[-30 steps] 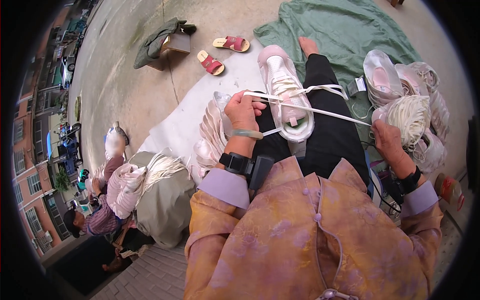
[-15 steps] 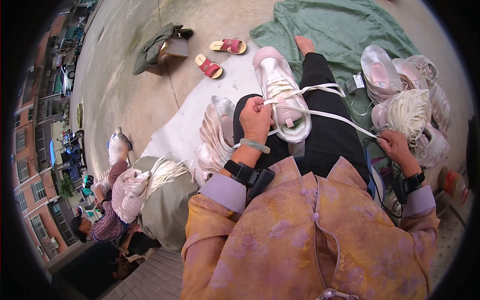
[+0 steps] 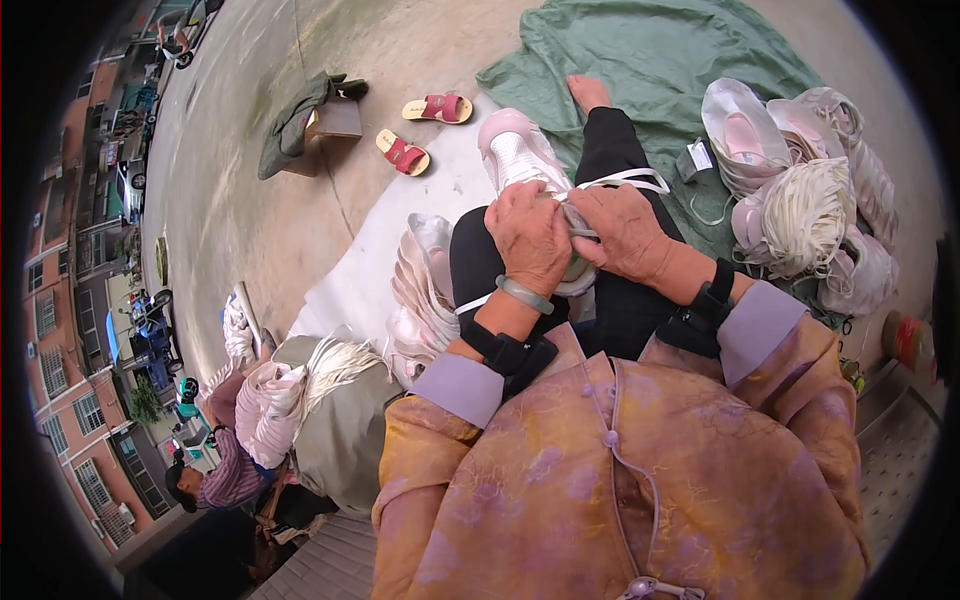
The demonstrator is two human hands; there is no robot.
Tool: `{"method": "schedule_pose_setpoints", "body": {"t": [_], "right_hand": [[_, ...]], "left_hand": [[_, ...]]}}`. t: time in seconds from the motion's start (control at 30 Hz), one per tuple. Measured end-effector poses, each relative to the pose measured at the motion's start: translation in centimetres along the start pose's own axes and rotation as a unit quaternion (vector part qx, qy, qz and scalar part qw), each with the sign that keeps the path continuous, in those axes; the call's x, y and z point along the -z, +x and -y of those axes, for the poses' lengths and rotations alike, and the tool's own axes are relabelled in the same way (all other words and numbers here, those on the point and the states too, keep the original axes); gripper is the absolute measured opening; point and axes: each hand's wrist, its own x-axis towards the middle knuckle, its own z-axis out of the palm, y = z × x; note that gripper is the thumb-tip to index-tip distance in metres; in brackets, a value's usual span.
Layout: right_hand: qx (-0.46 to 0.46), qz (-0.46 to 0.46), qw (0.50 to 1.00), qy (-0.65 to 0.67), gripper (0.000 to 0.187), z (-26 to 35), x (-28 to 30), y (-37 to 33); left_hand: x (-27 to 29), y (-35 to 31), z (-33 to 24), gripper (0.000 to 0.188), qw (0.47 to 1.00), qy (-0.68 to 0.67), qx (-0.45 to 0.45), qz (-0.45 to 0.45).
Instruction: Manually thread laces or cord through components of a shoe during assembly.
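A pink and white sneaker (image 3: 512, 150) rests over my lap, its toe pointing away from me. My left hand (image 3: 532, 238) is closed over its upper, with the fingers curled at the lacing. Right beside it, my right hand (image 3: 622, 232) has its fingers bent in over the tongue and heel end. A small grey curved piece (image 3: 580, 222) shows between the hands at the right fingers; its kind is unclear. A loose white shoelace (image 3: 640, 176) loops out past my right hand over my dark trouser leg. Both hands hide the eyelets and most of the shoe's opening.
Stacked pink-white shoe uppers (image 3: 422, 285) lie left of my leg; more shoes (image 3: 745, 140) and a bundle of white laces (image 3: 808, 215) are at right on a green sheet (image 3: 640, 50). Red slippers (image 3: 403, 153) lie ahead. A person (image 3: 232, 478) sits at far left.
My right hand has come in from the far right, where it held a lace end stretched out, to the shoe beside my left hand. A grey piece now shows at its fingers.
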Motion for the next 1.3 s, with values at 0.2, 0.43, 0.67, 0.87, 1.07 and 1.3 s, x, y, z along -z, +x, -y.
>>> {"method": "schedule_pose_setpoints", "body": {"t": [0.2,0.43,0.67,0.87,1.07,1.3], "right_hand": [[-0.150,0.036,0.986,0.063,0.034,-0.2,-1.7,0.1],[-0.169,0.082,0.981,0.056,0.031,0.1,-2.4,0.0],[-0.169,0.006,0.984,0.061,0.032,1.6,-2.8,-0.4],[-0.181,0.038,0.982,0.037,0.023,1.1,-2.4,0.1],[-0.174,0.013,0.985,0.013,0.015,0.7,-3.4,0.0],[-0.142,0.020,0.990,-0.013,0.013,-0.2,-2.8,-0.3]], "left_hand": [[-0.5,-0.1,0.2,0.008,1.000,0.017,0.011,0.005],[-0.9,-0.8,1.1,0.012,0.999,-0.016,0.029,0.001],[-0.5,-1.2,2.1,0.021,0.995,-0.092,0.041,0.028],[-1.1,-0.8,1.8,0.020,0.993,-0.102,0.044,0.030],[-1.9,-0.4,0.8,0.015,0.997,-0.050,0.059,0.013],[-1.7,0.8,-0.7,0.006,0.994,0.059,0.051,0.075]]}}
